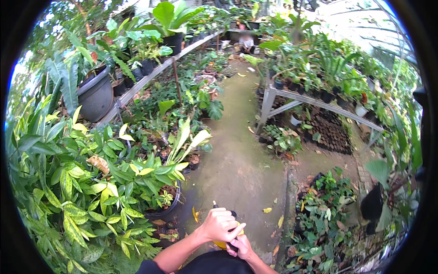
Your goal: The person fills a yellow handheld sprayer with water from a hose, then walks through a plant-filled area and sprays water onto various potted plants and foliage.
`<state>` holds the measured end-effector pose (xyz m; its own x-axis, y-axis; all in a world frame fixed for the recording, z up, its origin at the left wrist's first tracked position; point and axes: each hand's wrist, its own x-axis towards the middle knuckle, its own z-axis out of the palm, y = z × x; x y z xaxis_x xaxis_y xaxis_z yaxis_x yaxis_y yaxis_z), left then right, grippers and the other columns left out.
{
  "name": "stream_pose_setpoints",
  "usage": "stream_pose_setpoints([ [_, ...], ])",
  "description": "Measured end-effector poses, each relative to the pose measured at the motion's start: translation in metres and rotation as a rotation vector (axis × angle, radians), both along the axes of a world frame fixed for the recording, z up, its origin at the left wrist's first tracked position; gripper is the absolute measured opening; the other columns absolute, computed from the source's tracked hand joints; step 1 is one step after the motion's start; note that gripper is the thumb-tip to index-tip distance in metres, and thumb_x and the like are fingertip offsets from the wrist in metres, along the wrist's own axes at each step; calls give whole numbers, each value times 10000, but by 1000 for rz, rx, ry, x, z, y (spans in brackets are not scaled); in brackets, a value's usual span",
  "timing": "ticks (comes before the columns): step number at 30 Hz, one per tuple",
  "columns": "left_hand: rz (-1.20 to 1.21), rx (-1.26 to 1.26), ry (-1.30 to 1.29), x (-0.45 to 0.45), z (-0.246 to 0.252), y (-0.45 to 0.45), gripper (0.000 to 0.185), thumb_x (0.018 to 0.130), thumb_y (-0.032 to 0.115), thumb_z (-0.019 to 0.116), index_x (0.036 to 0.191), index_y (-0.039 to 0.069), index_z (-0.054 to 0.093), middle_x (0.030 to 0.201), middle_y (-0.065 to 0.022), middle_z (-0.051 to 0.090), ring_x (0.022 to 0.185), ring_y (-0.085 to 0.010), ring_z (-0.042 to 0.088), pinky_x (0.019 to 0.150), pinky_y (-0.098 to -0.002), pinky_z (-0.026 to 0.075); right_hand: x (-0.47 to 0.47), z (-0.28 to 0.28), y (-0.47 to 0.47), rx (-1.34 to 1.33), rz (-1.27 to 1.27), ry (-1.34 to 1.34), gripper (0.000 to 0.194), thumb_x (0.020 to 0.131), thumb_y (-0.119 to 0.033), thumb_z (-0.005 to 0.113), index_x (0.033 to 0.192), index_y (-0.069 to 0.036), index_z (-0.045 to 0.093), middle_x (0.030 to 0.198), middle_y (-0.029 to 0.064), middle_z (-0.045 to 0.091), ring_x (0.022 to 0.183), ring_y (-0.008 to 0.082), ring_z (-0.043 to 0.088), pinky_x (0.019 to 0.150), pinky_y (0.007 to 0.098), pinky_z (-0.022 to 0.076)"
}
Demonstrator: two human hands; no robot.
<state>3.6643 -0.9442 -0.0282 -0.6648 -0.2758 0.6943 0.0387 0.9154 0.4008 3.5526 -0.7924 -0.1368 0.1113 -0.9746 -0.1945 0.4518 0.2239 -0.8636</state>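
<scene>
Near the bottom centre, a yellow and black hand-pump sprayer (220, 244) is held close against my body, its thin nozzle pointing up the path. Curled around the black top part of it is my left hand (220, 224). My right hand (241, 246) grips a black part just below and to the right, close beside the left hand. Both hands cover much of the sprayer, so its full shape is hidden. Variegated yellow-green leaves (109, 191) of a large potted shrub spread to the left of my hands.
A concrete path (239, 154) with fallen leaves runs ahead between plant benches. The left bench rail (143, 75) bears potted plants, among them a big grey pot (95, 94). Pots crowd the right bench (328, 104). Leafy plants (325, 219) border the path's right side. A person (247, 42) sits at the far end.
</scene>
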Motion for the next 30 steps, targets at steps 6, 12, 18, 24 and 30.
stream_pose_setpoints([
  [6,56,95,-141,-44,-67,-94,417,837,266,751,488,77,622,493,-72,584,487,-242,574,522,-355,461,-48,-21,-106,126,75,-75,327,916,-282,562,821,30,534,561,76,478,428,157,462,398,280,362],
  [12,133,111,-6,-85,-56,-176,356,761,149,779,502,106,538,500,-13,517,429,-199,468,468,-331,377,-107,-19,-201,71,299,-50,229,996,-180,500,838,-18,535,629,15,507,505,91,453,480,242,359],
  [18,179,87,23,-119,-53,-246,382,735,152,792,494,118,497,499,-7,483,450,-197,468,473,-337,361,-143,-13,-278,47,274,-6,240,1009,-162,499,831,-9,553,645,7,524,517,80,469,485,247,361],
  [24,142,131,24,-139,-38,-307,373,706,134,784,495,119,477,498,-25,456,460,-217,463,474,-350,363,-168,-3,-338,52,246,-46,239,996,-165,494,828,-9,560,620,14,518,504,91,471,469,247,366],
  [30,217,54,102,-124,16,-403,422,732,162,821,471,135,490,464,-21,448,411,-235,440,433,-354,330,-174,-8,-406,17,253,45,409,1027,-372,536,811,-27,579,612,14,543,492,88,489,457,235,370],
])
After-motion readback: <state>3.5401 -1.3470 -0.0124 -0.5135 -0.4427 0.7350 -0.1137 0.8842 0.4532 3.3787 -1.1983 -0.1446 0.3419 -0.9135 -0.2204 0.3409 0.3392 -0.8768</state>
